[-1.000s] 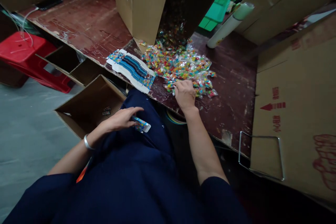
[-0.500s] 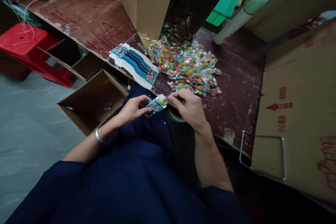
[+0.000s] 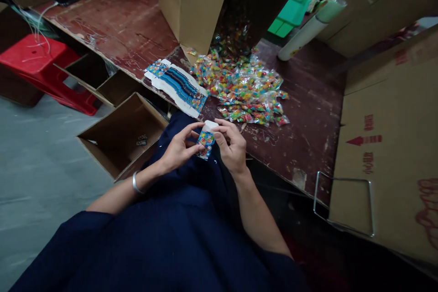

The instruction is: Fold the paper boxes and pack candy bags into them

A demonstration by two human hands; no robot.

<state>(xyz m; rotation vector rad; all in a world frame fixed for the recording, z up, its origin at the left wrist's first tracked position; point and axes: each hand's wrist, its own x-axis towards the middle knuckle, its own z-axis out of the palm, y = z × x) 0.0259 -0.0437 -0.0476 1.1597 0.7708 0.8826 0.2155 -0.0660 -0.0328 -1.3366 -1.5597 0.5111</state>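
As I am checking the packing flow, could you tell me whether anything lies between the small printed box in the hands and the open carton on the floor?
Nothing visible: the small printed box is above the lap, and the open carton is just left of it.

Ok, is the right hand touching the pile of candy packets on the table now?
Apart. The head view shows the right hand at the small printed box over the lap, with bare table between it and the candy packets.

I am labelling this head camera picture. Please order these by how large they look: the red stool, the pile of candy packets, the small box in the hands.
1. pile of candy packets
2. red stool, partly cut off and farther away, so nearly equal
3. small box, clearly smallest
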